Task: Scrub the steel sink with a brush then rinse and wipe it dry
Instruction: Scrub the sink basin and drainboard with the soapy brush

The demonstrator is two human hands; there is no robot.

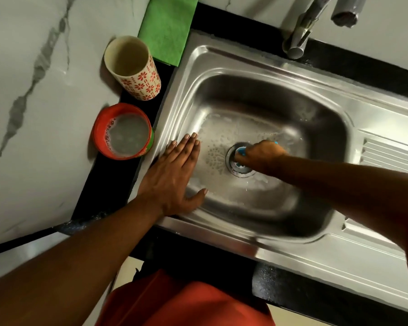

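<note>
The right hand (260,155) grips a blue brush (241,151) over the drain, scrubbing the soapy sink (222,67); the left hand (174,170) lies spread flat on its rim, likely as a brace.

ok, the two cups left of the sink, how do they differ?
The red cup holds cloudy, soapy water with bubbles; the floral cup looks empty. The red cup is plain red outside; the floral cup is cream with red flowers and appears taller. Both stand upright on the black counter strip.
</note>
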